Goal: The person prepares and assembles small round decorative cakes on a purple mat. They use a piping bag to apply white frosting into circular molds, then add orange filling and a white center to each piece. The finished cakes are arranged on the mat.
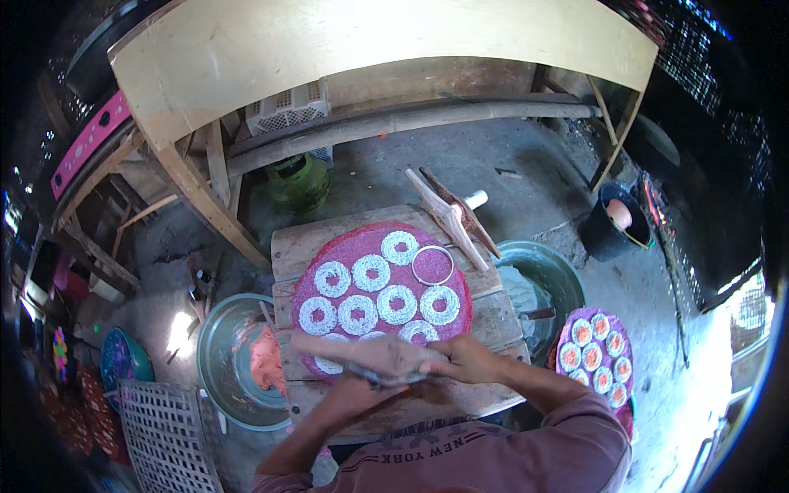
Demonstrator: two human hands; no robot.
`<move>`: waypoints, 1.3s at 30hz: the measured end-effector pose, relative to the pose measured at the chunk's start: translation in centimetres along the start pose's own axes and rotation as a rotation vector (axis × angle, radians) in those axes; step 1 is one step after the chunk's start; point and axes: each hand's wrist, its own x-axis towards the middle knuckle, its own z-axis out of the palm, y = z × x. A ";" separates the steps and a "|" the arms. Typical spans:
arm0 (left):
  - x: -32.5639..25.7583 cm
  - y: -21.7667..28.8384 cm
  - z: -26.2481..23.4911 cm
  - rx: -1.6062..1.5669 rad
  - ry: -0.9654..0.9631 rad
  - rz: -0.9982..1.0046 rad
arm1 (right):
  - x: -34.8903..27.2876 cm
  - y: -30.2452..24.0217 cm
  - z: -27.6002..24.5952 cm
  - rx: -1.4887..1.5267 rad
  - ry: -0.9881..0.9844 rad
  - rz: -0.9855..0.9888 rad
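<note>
Hands meet over the near edge of the round pink mat [329,246], which lies on a low wooden board [493,320]. The left hand [362,355] lies flat across the mat's near rim, fingers long and pressed together, pointing to the left; under it a thin dark tool [386,379] shows as a narrow strip. The right hand [460,358] comes from the right and its fingers close around the end of this tool, touching the left hand. On the mat lie white rings [397,304] of grainy paste, each with a pink hole in the middle, set in rows close beside each other. At the far right side of the mat rests a bare metal ring [433,264], empty inside. The rings nearest to the person are partly covered by the hands, so their number cannot be told, and the shape of the tool is mostly hidden. Left of the mat, on the ground, stands a metal bowl [218,345] with orange-pink paste [267,361] at its right wall. Right of the mat is a green basin [559,275], and beside it a second pink mat [575,316] with small discs with orange centres [592,357]; its lower part is cut by the person's sleeve. Beyond the mat a wooden tool [448,215] lies on the board's far corner.
</note>
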 end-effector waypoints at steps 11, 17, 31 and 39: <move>6.7 1.3 3.7 0.326 0.031 0.178 | 5.0 1.4 -4.9 0.181 -0.039 -0.147; 6.1 1.7 -1.8 0.187 -0.238 0.222 | 2.7 -10.0 -7.4 -0.392 0.076 -0.996; 6.3 2.8 -4.3 0.611 -0.151 0.408 | -0.6 -7.1 -14.2 0.025 0.606 -0.434; 11.8 0.4 -0.5 -1.015 0.336 0.393 | -3.1 1.2 -18.0 1.143 1.676 -0.785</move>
